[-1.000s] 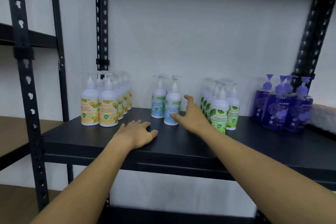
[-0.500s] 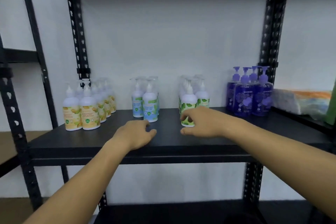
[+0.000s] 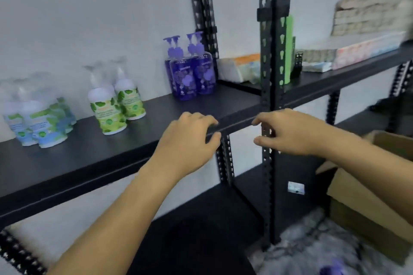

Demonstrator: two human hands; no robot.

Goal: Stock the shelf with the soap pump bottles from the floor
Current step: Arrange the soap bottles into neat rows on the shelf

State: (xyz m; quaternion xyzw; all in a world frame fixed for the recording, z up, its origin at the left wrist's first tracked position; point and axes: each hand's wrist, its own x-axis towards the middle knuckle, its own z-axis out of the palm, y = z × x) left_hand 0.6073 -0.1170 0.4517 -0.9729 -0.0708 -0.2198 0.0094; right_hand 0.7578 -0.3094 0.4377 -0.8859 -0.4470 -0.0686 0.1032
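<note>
Floor, near right: a purple shape (image 3: 330,269) lies at the bottom edge on crumpled plastic wrap (image 3: 312,243), probably a pump bottle waiting to be stocked (too blurred and cut off to be sure).
Cardboard box: an open cardboard box (image 3: 366,214) stands at the right; what it contains is hidden.
Left hand: the left hand (image 3: 190,140) hangs in front of the shelf's near edge, fingers loosely curled, holding nothing; whether it touches the edge I cannot tell.
Right hand: the right hand (image 3: 290,131) is also empty, fingers relaxed and apart, in front of the black upright post (image 3: 271,96).
Shelf: the black shelf (image 3: 67,163) carries blue-labelled bottles (image 3: 38,125) at far left, green-labelled bottles (image 3: 111,109) near the middle and purple pump bottles (image 3: 190,71) at the back right, well apart from both hands.
Step in hand: judged as heading to the floor for more stock. Doing it well likely means gripping each bottle round the body, not the pump, and setting it upright beside its own colour, label facing out.
Hard to make out: motion blur smears the labels and the packets (image 3: 368,20) on the neighbouring rack.
</note>
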